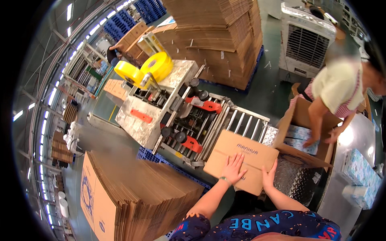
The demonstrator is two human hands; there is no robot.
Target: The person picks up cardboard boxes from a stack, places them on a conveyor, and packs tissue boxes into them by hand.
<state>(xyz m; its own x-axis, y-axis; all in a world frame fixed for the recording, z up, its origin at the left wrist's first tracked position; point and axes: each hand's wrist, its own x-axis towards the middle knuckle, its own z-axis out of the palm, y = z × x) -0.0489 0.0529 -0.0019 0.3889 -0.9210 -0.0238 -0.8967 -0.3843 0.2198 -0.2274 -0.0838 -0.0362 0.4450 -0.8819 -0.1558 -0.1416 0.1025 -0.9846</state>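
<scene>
A closed brown cardboard box (251, 148) lies in front of me at the end of a roller conveyor (247, 122). My left hand (234, 168) rests flat on its top, fingers stretched out across the flaps. Against the box's right side my right hand (270, 175) is pressed, its fingers extended along the edge. Just left of the conveyor stands a carton taping machine (173, 106) with red guide arms and two yellow tape rolls (157, 66). To the right, a co-worker's hands reach into an open carton (287, 124) containing blue-and-white packs (299, 138).
Flattened cartons (148, 197) are stacked at the lower left. A taller cardboard stack (217, 40) stands on a blue pallet behind the machine. A co-worker (337, 88) is at the right, beside a metal table (341, 176) with more packs (364, 170). An air cooler (305, 40) stands behind.
</scene>
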